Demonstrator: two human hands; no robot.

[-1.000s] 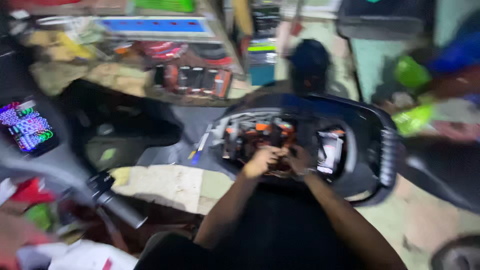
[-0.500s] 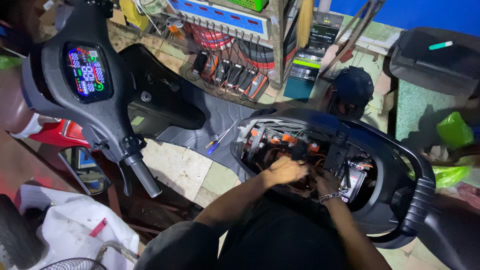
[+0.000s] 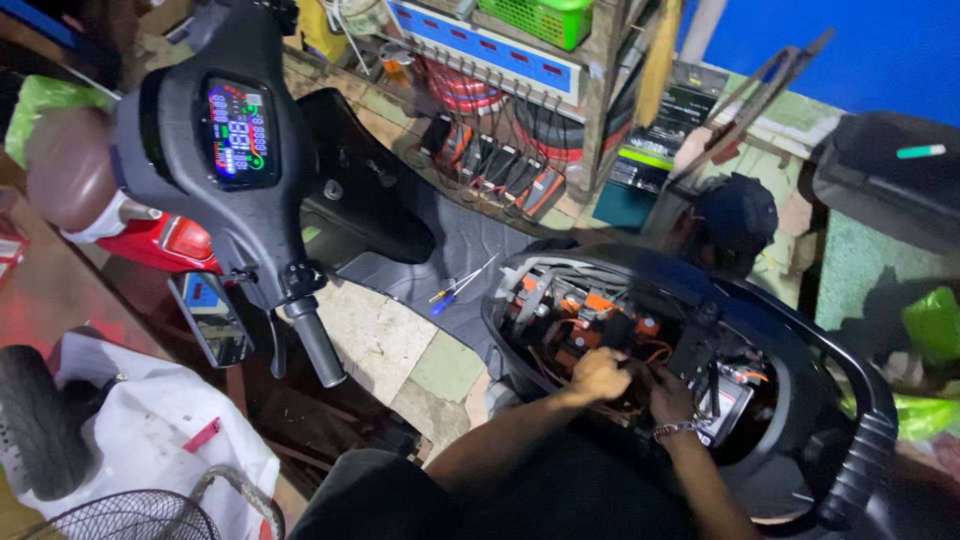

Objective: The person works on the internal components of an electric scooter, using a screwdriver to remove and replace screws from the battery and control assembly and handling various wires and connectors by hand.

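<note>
Two bare hands are down inside the open battery bay (image 3: 690, 400) of a black electric scooter (image 3: 420, 240), where the seat would sit. Nearest me, the person's dark lap and forearms fill the bottom of the view. At lower left lie a white plastic sheet (image 3: 150, 440) and the wire guard of a fan (image 3: 130, 515). The left hand (image 3: 598, 375) is curled into a loose fist over a bundle of orange wires (image 3: 655, 355); whether it actually grips them I cannot tell. The right hand (image 3: 668, 393), a metal bracelet (image 3: 676, 431) at its wrist, has its fingers bent down among the same wiring, just beside the left; its hold is hidden too. Orange connectors (image 3: 598, 302) sit along the bay's far edge. Further on, a blue-handled screwdriver (image 3: 452, 292) lies on the footboard. The lit dashboard display (image 3: 238, 132) glows on the handlebar at left. Beyond stands a shelf (image 3: 600, 90) holding a green basket (image 3: 535, 18).
</note>
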